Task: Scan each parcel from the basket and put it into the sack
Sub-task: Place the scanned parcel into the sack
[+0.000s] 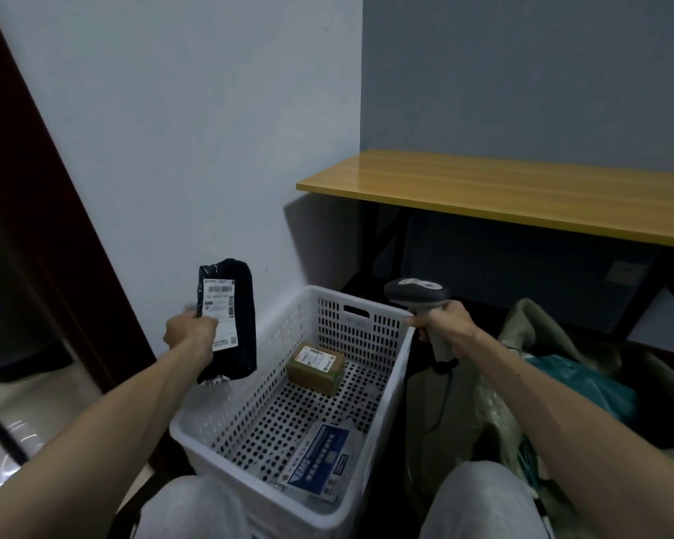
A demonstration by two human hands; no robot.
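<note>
Where it stands upright left of the basket (281, 496), long axis vertical and label facing the wearer, the black parcel (244, 324) is pinched at its left edge by the left hand (190, 329). Scanner (415, 292): handle gripped in the right hand (442, 322) above the basket's far right corner, well apart to the parcel's right. Sack (530, 324): right of basket. Likely next: scanner aimed leftward onto label.

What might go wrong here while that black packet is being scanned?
The left hand pinches the black parcel at the edge of its label; its fingers might cover a barcode. The scanner in the right hand trails a cable beside the sack, which might snag.
</note>
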